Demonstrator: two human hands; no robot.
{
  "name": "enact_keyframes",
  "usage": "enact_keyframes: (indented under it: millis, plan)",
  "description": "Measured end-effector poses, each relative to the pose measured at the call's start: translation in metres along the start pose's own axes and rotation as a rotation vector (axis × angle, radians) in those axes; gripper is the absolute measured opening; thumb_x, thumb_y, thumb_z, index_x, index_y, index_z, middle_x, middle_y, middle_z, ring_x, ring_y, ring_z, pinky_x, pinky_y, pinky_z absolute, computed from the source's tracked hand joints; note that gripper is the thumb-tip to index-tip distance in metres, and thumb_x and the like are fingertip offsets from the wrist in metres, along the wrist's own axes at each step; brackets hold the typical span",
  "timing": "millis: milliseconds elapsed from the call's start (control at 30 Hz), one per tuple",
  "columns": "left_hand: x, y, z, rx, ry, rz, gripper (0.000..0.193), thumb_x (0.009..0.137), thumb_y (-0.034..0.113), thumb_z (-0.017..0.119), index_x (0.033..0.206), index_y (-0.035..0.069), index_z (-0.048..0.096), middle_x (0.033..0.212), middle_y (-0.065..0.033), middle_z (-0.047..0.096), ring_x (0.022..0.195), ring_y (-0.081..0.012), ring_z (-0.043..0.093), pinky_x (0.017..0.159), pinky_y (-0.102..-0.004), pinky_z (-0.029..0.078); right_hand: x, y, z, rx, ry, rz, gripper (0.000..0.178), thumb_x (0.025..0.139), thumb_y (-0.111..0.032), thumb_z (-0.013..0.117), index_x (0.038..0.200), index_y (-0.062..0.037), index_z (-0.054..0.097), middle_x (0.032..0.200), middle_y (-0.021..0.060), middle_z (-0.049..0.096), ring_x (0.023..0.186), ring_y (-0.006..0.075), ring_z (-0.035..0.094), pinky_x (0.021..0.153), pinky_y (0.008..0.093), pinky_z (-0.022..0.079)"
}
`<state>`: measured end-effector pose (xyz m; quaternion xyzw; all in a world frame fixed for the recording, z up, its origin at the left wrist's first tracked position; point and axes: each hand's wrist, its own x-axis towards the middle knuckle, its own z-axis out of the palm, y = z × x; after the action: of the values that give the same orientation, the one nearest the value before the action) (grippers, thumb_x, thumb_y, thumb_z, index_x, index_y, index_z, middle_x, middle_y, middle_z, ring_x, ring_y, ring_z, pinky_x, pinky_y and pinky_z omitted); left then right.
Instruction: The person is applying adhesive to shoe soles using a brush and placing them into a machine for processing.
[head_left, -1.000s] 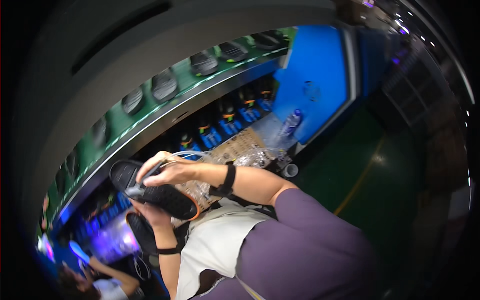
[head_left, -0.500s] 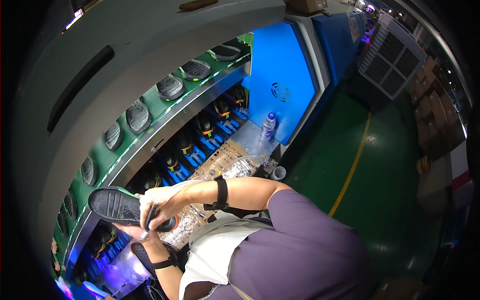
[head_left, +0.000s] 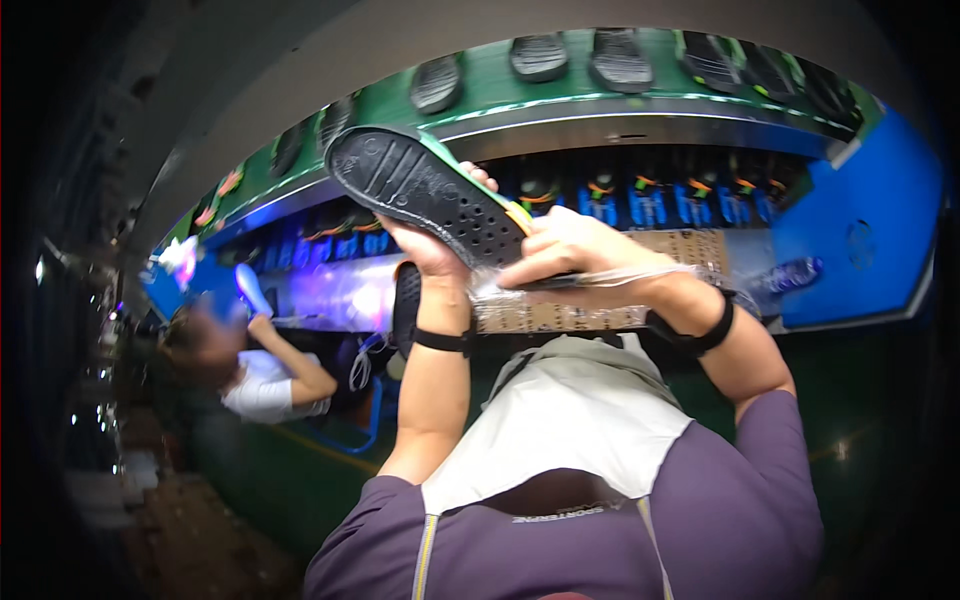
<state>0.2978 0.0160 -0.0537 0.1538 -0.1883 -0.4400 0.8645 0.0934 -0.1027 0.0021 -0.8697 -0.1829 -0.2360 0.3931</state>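
Observation:
My left hand [head_left: 432, 252] is closed around a black shoe sole [head_left: 420, 190], its fingertips showing on the far edge. Tread side up, the sole has grooves at one end, round holes at the other, and a green and yellow edge. My right hand [head_left: 575, 245] is beside the holed end, fingers bent round a slim black brush-like tool [head_left: 548, 283]. Its pale tip is blurred near the sole's lower end, and I cannot tell whether it touches. Thin whitish tubes or strands [head_left: 640, 275] run from this hand toward the wrist.
A green conveyor belt [head_left: 490, 95] carries several dark soles [head_left: 622, 60]. Below it, blue holders [head_left: 645, 205] stand in a row over a cardboard-covered ledge [head_left: 560, 318]. A bottle [head_left: 795, 275] lies at right. On the left, another person [head_left: 270, 380] holds a blue-lit sole [head_left: 252, 290].
The view has swung left, bringing the co-worker into sight and the sole toward the middle. My left hand keeps hold of the sole; the tool now points at its holed end.

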Motion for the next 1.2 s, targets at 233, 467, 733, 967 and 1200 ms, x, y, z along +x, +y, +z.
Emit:
enact_keyframes:
  millis: [233, 467, 733, 967, 1200]
  plan:
    - [-0.002, 0.022, -0.001, 0.048, -0.135, 0.097, 0.122, 0.073, 0.098, 0.054, 0.136, -0.006, 0.056, 0.121, -0.0226, 0.067, 0.111, -0.0375, 0.066, 0.104, -0.0524, 0.053, 0.014, 0.003, -0.001, -0.055, -0.092, -0.095, 0.030, 0.081, -0.011, 0.084, 0.110, -0.0115, 0.079, 0.091, 0.0060, 0.073, 0.088, 0.0290, 0.068, 0.079, 0.0400, 0.049]
    - [0.006, 0.047, -0.010, 0.142, -0.234, -0.043, 0.125, 0.078, 0.101, 0.037, 0.140, -0.006, 0.054, 0.123, -0.0264, 0.067, 0.113, -0.0400, 0.067, 0.102, -0.0532, 0.055, 0.025, 0.011, 0.008, -0.079, -0.065, -0.030, 0.029, 0.085, -0.016, 0.082, 0.113, -0.0119, 0.078, 0.085, 0.0063, 0.070, 0.082, 0.0270, 0.065, 0.074, 0.0406, 0.045]
    - [0.024, 0.048, 0.004, 0.265, -0.307, -0.225, 0.124, 0.080, 0.098, 0.042, 0.149, -0.004, 0.048, 0.130, -0.0309, 0.064, 0.114, -0.0426, 0.069, 0.099, -0.0537, 0.058, 0.024, 0.010, 0.010, -0.188, -0.134, 0.022, 0.028, 0.089, -0.017, 0.081, 0.117, -0.0115, 0.078, 0.079, 0.0062, 0.066, 0.078, 0.0267, 0.061, 0.074, 0.0407, 0.045]
    - [0.047, 0.035, 0.016, 0.678, -0.280, -0.301, 0.092, 0.103, 0.076, 0.032, 0.156, 0.001, 0.044, 0.142, -0.0218, 0.063, 0.121, -0.0329, 0.070, 0.101, -0.0478, 0.060, 0.022, 0.005, -0.004, -0.026, -0.172, 0.258, 0.031, 0.085, -0.013, 0.081, 0.116, -0.0115, 0.077, 0.104, 0.0095, 0.077, 0.099, 0.0301, 0.071, 0.088, 0.0432, 0.054]
    - [0.061, 0.021, 0.031, 0.833, -0.127, -0.502, 0.067, 0.111, 0.058, 0.039, 0.138, 0.003, 0.065, 0.126, -0.0083, 0.073, 0.108, -0.0151, 0.069, 0.097, -0.0303, 0.055, 0.013, 0.017, -0.004, -0.065, -0.161, 0.184, 0.031, 0.088, -0.016, 0.079, 0.119, -0.0117, 0.076, 0.092, 0.0073, 0.072, 0.091, 0.0285, 0.067, 0.081, 0.0399, 0.052]
